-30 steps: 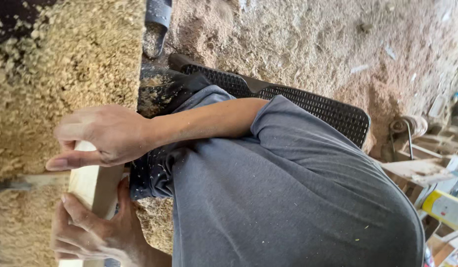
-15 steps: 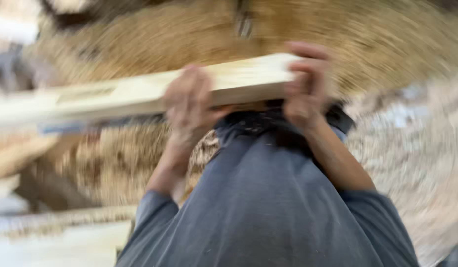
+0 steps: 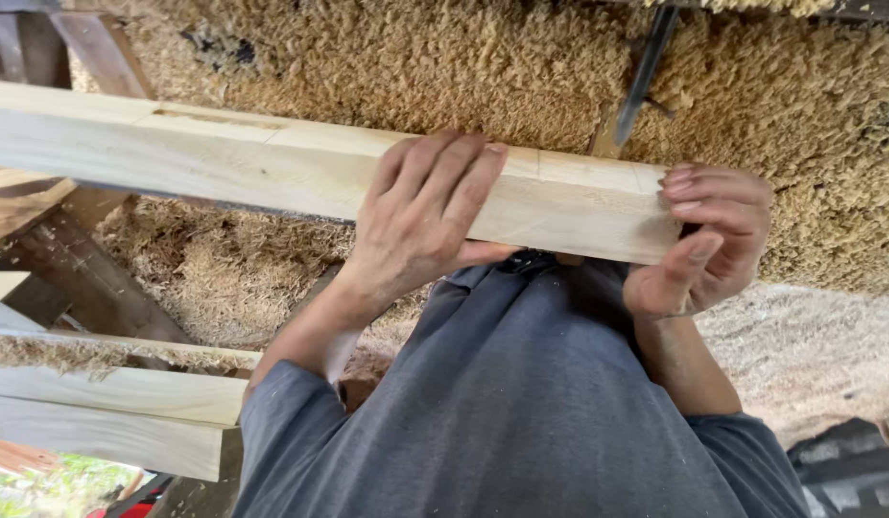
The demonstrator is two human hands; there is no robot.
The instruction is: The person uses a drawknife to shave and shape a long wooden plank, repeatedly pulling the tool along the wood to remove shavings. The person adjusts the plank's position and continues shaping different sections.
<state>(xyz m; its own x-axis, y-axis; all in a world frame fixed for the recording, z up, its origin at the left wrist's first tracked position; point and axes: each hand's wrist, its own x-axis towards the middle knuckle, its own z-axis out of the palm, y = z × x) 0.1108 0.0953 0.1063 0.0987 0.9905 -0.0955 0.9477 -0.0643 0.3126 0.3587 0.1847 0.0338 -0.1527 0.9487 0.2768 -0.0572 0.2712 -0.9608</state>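
Pale stacked boards (image 3: pixel 108 412) lie at the lower left. A long wooden plank (image 3: pixel 224 163) runs level from the left edge, held in the air above a sawdust-covered floor (image 3: pixel 444 67). The left hand (image 3: pixel 420 216) wraps over its middle, fingers closed on it. The right hand (image 3: pixel 708 245) clamps its right end.

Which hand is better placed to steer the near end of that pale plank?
Right, probably. The right hand cups the very end of the plank, its fingers wrapped over the end face. The left hand lies farther along, draped over the top.
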